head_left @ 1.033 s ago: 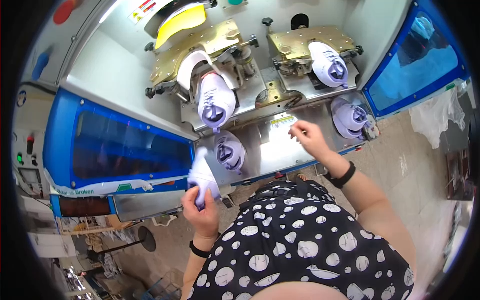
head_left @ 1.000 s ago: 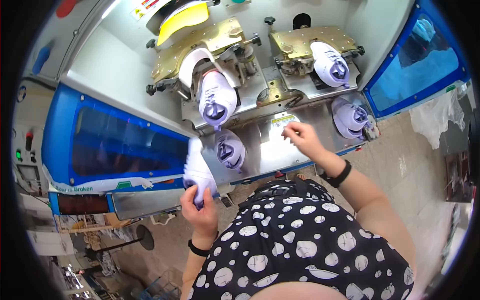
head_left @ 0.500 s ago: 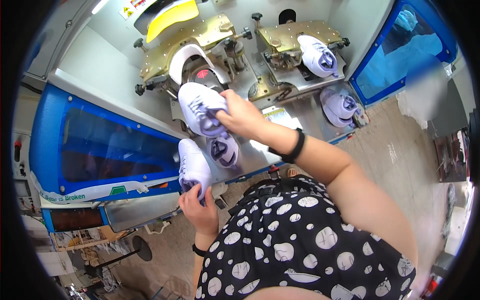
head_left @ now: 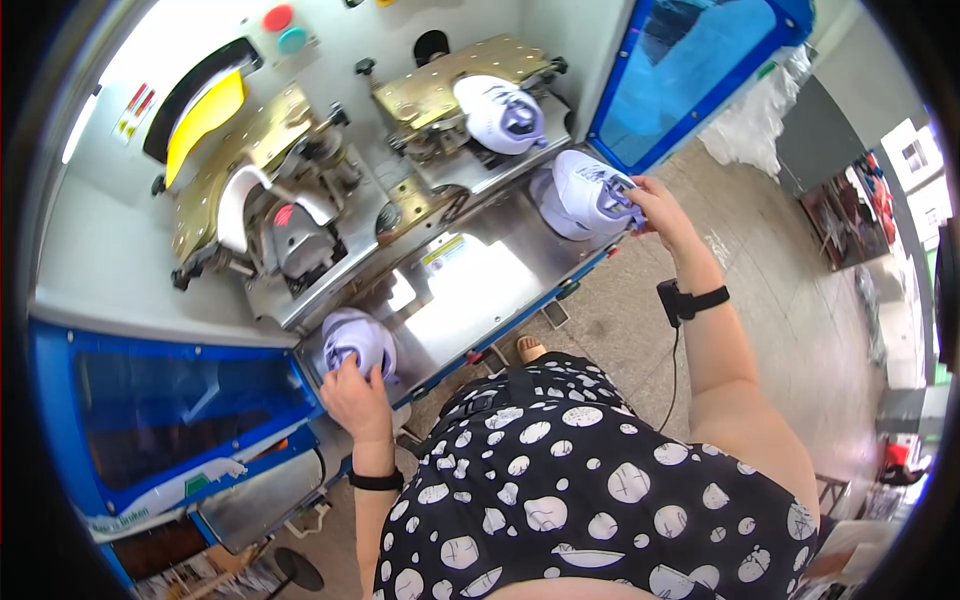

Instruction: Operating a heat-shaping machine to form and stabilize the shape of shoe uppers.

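Observation:
My left hand (head_left: 352,388) grips a white and purple shoe upper (head_left: 357,340) that rests at the near left corner of the steel machine table (head_left: 470,290). My right hand (head_left: 655,208) is stretched out to the right and holds another white and purple shoe upper (head_left: 590,185) above a similar one lying at the table's right end. A third upper (head_left: 497,110) sits mounted on the right brass-coloured station (head_left: 450,95). The left brass-coloured station (head_left: 265,210) has a bare grey form with no shoe on it.
Blue-framed guard windows flank the machine on the left (head_left: 170,420) and right (head_left: 690,70). Red and teal buttons (head_left: 284,28) and a yellow flap (head_left: 205,115) are on the back panel. A tiled floor (head_left: 760,260) runs to the right, with clear plastic bags (head_left: 750,110) on it.
My right hand has carried the shoe upper off the left station across to the table's right end. My left hand has lowered its upper onto the table's near left corner.

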Demonstrator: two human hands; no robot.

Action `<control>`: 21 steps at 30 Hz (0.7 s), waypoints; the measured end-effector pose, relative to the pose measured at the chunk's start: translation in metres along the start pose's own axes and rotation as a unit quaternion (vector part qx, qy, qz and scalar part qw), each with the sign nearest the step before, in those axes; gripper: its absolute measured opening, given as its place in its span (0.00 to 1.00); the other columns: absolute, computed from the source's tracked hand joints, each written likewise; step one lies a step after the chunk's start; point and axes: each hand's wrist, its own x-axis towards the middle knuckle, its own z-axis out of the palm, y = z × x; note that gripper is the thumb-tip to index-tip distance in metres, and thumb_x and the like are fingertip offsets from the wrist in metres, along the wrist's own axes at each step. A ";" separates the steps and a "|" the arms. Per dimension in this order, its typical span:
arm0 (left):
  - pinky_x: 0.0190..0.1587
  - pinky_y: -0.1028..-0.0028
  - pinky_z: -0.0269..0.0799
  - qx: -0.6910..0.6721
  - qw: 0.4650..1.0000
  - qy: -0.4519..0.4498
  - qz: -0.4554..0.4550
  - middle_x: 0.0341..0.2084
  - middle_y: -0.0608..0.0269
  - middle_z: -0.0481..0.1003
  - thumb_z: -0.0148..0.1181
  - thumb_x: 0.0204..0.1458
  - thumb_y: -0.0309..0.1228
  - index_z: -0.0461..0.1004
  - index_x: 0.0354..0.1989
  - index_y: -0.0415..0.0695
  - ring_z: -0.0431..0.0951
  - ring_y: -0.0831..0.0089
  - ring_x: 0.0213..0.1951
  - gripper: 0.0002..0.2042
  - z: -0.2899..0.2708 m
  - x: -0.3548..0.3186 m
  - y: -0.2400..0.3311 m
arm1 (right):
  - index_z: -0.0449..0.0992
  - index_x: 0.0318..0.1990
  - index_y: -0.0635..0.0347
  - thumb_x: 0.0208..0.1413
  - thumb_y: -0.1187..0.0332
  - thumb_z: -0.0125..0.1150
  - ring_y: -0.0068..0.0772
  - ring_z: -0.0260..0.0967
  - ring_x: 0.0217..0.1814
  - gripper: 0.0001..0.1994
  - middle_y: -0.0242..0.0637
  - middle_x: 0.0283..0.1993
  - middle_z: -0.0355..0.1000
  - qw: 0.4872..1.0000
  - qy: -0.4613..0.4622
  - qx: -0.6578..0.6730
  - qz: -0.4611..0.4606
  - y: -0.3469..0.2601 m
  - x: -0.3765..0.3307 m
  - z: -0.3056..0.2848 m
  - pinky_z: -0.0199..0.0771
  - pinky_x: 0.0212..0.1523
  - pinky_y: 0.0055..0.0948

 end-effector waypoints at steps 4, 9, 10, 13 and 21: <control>0.42 0.60 0.64 0.055 0.997 -0.046 -0.021 0.30 0.52 0.75 0.72 0.34 0.32 0.75 0.38 0.42 0.72 0.55 0.37 0.20 0.006 0.010 0.002 | 0.69 0.55 0.62 0.51 0.55 0.59 0.29 0.71 0.34 0.27 0.38 0.39 0.70 0.999 0.020 0.012 0.029 0.027 0.038 -0.005 0.76 0.25 0.27; 0.40 0.61 0.64 0.087 0.990 -0.103 -0.029 0.26 0.51 0.75 0.72 0.33 0.32 0.75 0.36 0.42 0.73 0.53 0.35 0.19 0.003 0.018 -0.007 | 0.68 0.56 0.62 0.49 0.53 0.61 0.29 0.72 0.32 0.30 0.38 0.35 0.73 0.999 -0.007 -0.027 0.034 0.059 0.076 0.018 0.76 0.26 0.28; 0.40 0.60 0.64 0.072 0.994 -0.080 -0.034 0.27 0.51 0.75 0.73 0.33 0.33 0.75 0.35 0.41 0.73 0.53 0.35 0.19 -0.001 0.016 -0.010 | 0.68 0.56 0.62 0.49 0.53 0.61 0.29 0.72 0.31 0.30 0.37 0.35 0.73 0.999 0.018 -0.038 0.023 0.062 0.078 0.021 0.76 0.26 0.28; 0.40 0.59 0.64 0.058 0.995 -0.054 -0.065 0.28 0.50 0.75 0.72 0.33 0.34 0.75 0.35 0.40 0.72 0.52 0.35 0.20 -0.023 0.015 -0.011 | 0.64 0.60 0.62 0.48 0.51 0.62 0.29 0.71 0.31 0.34 0.37 0.32 0.72 0.998 0.048 -0.045 0.014 0.076 0.087 0.021 0.76 0.25 0.29; 0.40 0.61 0.63 0.031 0.992 -0.105 -0.058 0.27 0.55 0.74 0.72 0.35 0.34 0.74 0.32 0.42 0.72 0.56 0.36 0.16 -0.012 -0.020 0.013 | 0.74 0.42 0.61 0.53 0.61 0.61 0.40 0.72 0.39 0.15 0.42 0.35 0.72 0.879 0.240 -0.181 -0.369 -0.015 -0.010 0.071 0.70 0.42 0.28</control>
